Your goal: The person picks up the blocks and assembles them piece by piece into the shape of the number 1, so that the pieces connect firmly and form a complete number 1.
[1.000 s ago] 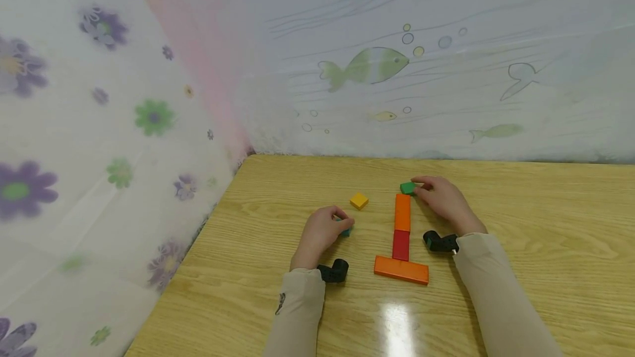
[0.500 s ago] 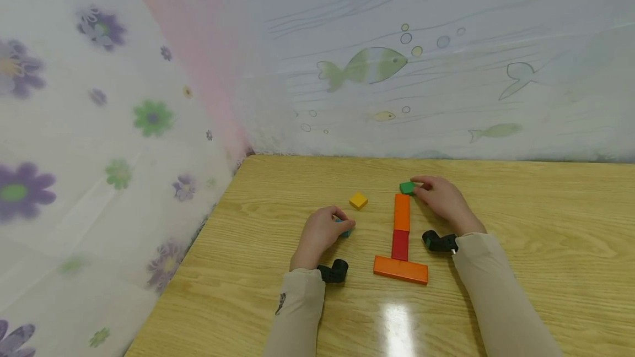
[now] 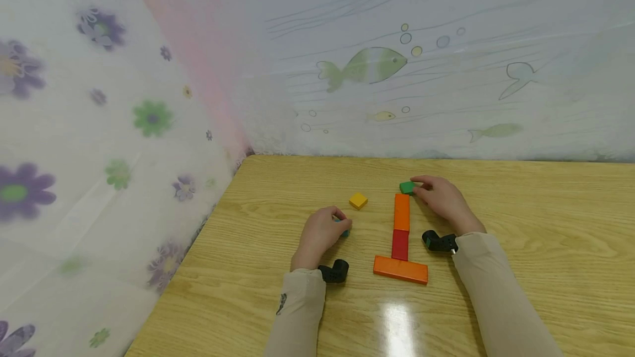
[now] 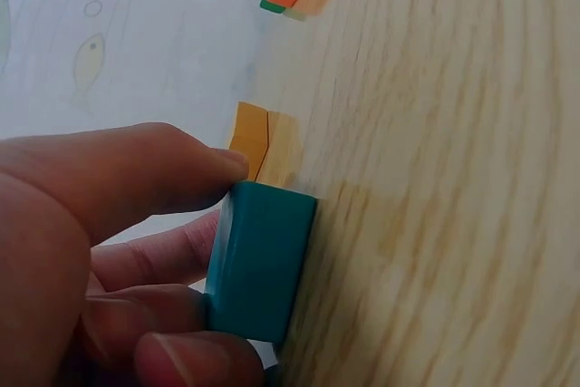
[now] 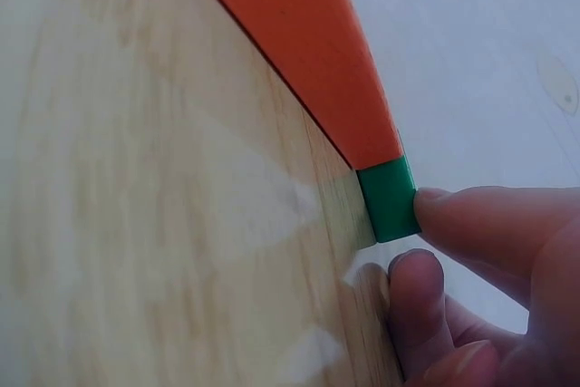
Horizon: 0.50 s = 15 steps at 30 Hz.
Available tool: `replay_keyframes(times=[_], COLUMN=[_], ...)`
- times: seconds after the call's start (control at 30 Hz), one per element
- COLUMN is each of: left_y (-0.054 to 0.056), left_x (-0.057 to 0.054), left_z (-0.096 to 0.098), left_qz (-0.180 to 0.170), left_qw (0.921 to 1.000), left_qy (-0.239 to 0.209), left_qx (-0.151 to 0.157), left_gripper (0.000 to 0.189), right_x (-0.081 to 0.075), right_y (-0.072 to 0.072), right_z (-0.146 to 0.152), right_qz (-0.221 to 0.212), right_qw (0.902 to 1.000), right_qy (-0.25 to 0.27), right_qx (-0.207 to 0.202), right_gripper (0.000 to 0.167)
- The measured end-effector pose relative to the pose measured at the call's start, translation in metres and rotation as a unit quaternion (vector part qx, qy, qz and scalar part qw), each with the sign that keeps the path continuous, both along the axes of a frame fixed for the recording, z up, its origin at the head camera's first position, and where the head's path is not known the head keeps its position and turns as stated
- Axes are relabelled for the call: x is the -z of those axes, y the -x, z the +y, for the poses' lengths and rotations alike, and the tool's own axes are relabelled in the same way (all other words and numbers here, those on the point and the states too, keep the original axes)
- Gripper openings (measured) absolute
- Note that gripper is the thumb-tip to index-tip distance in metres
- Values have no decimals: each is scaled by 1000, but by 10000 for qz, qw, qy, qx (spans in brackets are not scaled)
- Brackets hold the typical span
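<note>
My left hand (image 3: 321,231) holds a teal block (image 4: 260,260) low over the table, its thumb at one end and fingertips at the other. In the head view that hand covers most of the block. My right hand (image 3: 444,201) has its thumb and fingertips at a small green block (image 3: 407,188). The green block sits against the far end of an orange block (image 3: 402,212). Nearer, a red block (image 3: 400,244) continues the line, and a longer orange block (image 3: 401,270) lies crosswise at its near end. A yellow block (image 3: 358,201) lies between the left hand and the line.
All the blocks are on a wood-grain table (image 3: 238,269). Its far edge meets a fish-print sheet (image 3: 367,120), and a flower-print sheet (image 3: 154,169) hangs along the left edge. Black wrist cameras stick out inward from both sleeves.
The left fingers shift very slightly around the teal block. The right hand, the green block and the line of blocks look the same.
</note>
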<state>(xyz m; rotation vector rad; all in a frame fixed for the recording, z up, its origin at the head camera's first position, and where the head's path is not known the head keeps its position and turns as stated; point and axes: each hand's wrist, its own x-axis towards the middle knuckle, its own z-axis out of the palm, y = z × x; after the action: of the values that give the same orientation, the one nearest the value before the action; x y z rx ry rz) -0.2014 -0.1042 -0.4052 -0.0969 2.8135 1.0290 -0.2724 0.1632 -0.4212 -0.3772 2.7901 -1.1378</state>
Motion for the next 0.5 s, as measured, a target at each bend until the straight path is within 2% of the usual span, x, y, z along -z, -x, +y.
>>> replay_keyframes(times=[0.5], left_y=[0], left_x=[2], left_z=[0], left_qz=[77], left_qw=[9998], left_qy=[-18], left_qx=[-180], left_gripper=[19], right_x=[0], right_y=[-1], right_z=[0], right_qz=[5], right_qw=[10000], right_qy=[-18], right_qx=[6], right_gripper=[40])
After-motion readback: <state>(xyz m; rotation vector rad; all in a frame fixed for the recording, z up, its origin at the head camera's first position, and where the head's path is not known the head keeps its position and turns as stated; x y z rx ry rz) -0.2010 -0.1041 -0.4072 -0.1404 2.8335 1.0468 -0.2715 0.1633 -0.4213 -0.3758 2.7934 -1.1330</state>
